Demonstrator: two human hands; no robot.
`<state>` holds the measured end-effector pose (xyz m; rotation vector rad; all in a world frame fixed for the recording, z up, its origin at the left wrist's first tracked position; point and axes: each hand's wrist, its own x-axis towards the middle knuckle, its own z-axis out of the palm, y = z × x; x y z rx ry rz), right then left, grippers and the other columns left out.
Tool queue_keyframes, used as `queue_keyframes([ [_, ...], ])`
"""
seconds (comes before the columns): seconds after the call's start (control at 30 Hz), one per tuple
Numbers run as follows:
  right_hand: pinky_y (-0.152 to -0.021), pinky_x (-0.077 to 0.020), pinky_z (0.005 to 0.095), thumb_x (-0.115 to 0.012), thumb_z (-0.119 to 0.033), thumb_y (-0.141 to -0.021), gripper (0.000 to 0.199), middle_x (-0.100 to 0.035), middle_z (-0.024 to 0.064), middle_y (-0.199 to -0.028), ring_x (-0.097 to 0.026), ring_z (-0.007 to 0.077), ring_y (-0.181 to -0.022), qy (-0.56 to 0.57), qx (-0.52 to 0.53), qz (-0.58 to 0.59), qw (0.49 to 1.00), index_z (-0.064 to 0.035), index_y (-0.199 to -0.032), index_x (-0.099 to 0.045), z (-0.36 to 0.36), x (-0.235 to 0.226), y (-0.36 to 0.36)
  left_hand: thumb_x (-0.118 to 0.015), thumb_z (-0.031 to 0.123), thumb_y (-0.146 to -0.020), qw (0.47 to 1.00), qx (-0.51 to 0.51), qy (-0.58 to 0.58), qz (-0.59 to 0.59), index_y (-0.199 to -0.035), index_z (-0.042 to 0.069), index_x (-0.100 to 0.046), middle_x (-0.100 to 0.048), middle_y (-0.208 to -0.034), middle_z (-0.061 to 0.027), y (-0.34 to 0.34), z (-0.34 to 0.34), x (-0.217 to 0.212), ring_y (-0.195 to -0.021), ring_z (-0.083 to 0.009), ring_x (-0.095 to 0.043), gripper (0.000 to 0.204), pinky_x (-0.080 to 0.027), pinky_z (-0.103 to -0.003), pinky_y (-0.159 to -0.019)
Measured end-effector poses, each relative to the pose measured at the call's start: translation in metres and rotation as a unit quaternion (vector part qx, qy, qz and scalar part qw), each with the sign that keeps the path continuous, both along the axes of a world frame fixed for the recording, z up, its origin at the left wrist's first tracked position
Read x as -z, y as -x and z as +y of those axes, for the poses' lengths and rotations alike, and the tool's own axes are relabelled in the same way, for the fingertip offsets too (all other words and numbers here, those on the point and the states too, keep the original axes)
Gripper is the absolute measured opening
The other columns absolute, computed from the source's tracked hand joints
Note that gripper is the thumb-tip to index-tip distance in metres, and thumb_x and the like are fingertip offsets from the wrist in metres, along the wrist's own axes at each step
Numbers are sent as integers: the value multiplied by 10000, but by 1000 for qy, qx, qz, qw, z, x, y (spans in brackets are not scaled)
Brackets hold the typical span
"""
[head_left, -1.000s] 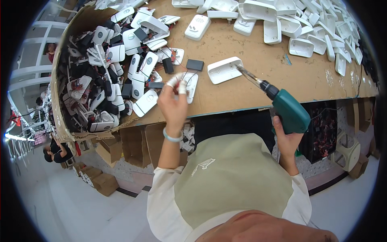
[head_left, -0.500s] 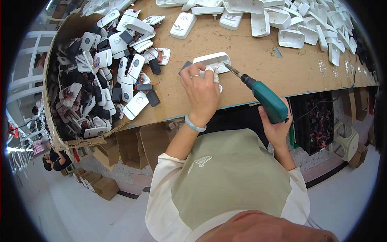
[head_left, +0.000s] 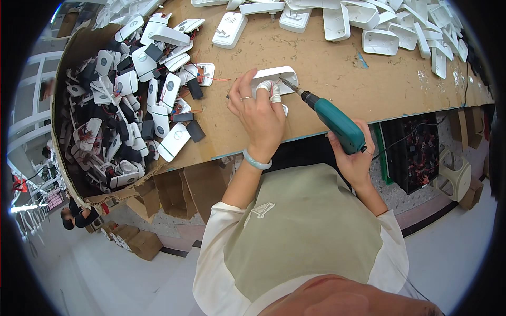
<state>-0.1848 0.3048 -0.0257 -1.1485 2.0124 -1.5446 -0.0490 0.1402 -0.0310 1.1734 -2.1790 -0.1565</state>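
On the cardboard-covered bench a white plastic housing [head_left: 289, 71] lies with its hollow side up. My left hand [head_left: 258, 113], with white tape on two fingers, is closed over its left part, fingertips reaching inside; whether they pinch a small part there is hidden. My right hand [head_left: 354, 160] grips the rear of a green power screwdriver [head_left: 337, 124]. Its bit slants left and ends inside the housing, close to my taped fingers. A small white piece [head_left: 285, 110] shows partly from beside my left hand.
To the left, a large cardboard box [head_left: 62, 152] holds a heap of white devices with black blocks and red wires. More white housings [head_left: 379, 42] are piled at the far right. Below the bench's right side stand a black crate [head_left: 408, 152] and a plastic stool [head_left: 454, 174].
The screwdriver and my right hand have shifted left, and the bit tip sits further left within the housing. My left hand stays at the housing, its fingers slightly rearranged. The view has shifted a little.
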Motion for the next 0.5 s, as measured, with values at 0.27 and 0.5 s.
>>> queue_keyframes([
  [0.27, -747, -494, 317, -796, -74, -842, 217, -603, 133, -958, -603, 258, -813, -9, 1, 19, 1000, 15, -968, -643, 2, -1, 0, -690, 77, -840, 1000, 3, -5, -1, -924, 3, -694, -568, -1350, -118, 0, 0, -3, -1216, -365, -465, 112, -314, -507, -1034],
  [0.5, -738, -493, 331, -789, -84, -847, 217, -599, 143, -944, -600, 286, -810, -11, -9, 41, 999, 12, -962, -631, 3, 1, 1, -682, 81, -809, 1000, 15, -22, 7, -827, -19, -644, -530, -1398, -157, -1, 0, -1, -1284, -389, -439, 108, -287, -547, -1030],
])
